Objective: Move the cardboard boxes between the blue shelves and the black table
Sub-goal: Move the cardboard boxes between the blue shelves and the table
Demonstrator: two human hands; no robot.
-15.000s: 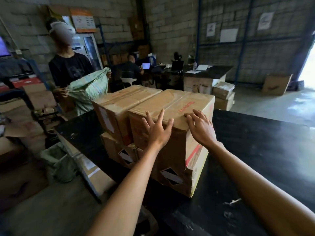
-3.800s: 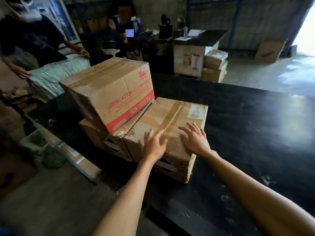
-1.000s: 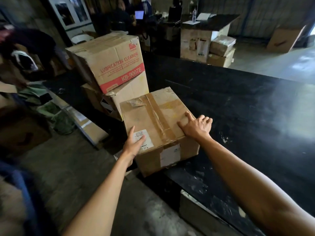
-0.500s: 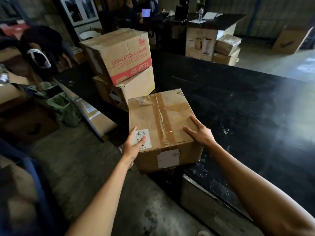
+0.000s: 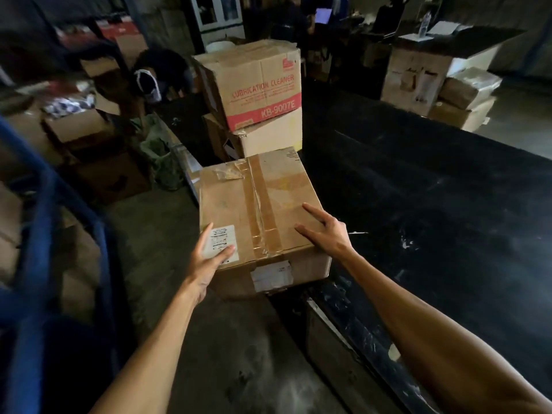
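Since half a second ago your view swung left; the taped cardboard box [image 5: 257, 210] overhangs the black table's [image 5: 433, 186] near corner. Your left hand [image 5: 209, 258] cups its near-left edge, fingers spread, and your right hand [image 5: 327, 231] rests flat, unclenched, on its creased top.

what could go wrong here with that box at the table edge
The taped box juts past the corner of the black table over the floor. The left hand and right hand only lie flat on top, so it might tip off. The stacked boxes right behind look crooked and could topple if bumped.
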